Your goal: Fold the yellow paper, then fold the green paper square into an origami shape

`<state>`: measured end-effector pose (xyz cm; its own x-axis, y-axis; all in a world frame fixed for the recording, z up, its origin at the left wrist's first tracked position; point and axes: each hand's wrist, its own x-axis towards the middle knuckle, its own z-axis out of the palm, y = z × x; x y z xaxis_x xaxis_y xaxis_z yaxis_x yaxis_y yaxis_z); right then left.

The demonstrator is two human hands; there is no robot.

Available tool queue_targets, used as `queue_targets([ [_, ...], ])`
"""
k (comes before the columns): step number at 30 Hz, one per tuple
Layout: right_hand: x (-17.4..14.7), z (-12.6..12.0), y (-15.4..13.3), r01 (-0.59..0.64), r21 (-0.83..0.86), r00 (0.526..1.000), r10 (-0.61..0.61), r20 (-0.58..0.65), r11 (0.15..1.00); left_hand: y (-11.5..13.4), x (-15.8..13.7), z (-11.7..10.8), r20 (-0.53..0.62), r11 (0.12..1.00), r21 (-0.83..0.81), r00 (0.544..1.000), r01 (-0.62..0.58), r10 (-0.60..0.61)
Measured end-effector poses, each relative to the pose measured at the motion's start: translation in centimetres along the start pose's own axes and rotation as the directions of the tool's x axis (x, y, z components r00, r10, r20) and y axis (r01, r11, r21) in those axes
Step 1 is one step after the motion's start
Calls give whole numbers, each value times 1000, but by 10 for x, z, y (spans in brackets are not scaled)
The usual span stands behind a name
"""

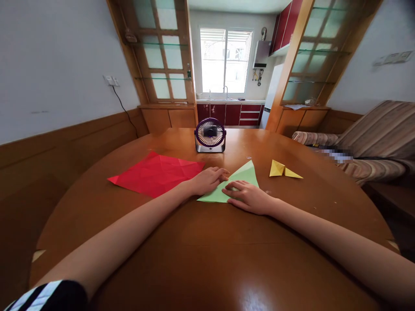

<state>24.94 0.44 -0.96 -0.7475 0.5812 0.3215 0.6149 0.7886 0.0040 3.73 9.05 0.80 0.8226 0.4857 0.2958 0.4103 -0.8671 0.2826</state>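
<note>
A light green sheet of paper point(248, 174), folded into a triangle, lies on the wooden table in front of me. My left hand point(209, 180) rests at its upper left edge, fingers stretched forward and tips by the fold. Lying on the lower right part of the green paper is my right hand point(248, 196), palm down with its fingers apart and slightly bent. Neither hand grips the sheet. To the left, partly behind my left hand, a creased red sheet of paper point(155, 175) is spread out. A small folded yellow paper piece point(276, 169) sits to the right.
A small purple fan point(210, 134) stands towards the far side of the round table point(207, 259). A striped sofa point(379, 129) is beyond the right edge. Behind are wooden shelves, a kitchen counter and a window point(226, 60). A black cord point(123, 106) hangs from the left wall socket.
</note>
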Motion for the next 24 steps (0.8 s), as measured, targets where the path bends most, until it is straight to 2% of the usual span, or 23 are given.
queue_targets([
  [7,-1,0,-1,2,-3,1000,-2,-14,1000,-1,-26,-13,24,999,-40,1000,-7,8],
  [13,-1,0,-1,-17,-6,1000,17,3,1000,9,-54,-27,44,997,-78,999,-9,12],
  [20,-1,1,-1,-26,-3,1000,26,8,1000,12,-81,-36,65,993,-99,996,61,-55],
  [24,-1,1,0,-24,10,1000,24,-6,1000,13,-93,-42,55,993,-116,998,33,-27],
])
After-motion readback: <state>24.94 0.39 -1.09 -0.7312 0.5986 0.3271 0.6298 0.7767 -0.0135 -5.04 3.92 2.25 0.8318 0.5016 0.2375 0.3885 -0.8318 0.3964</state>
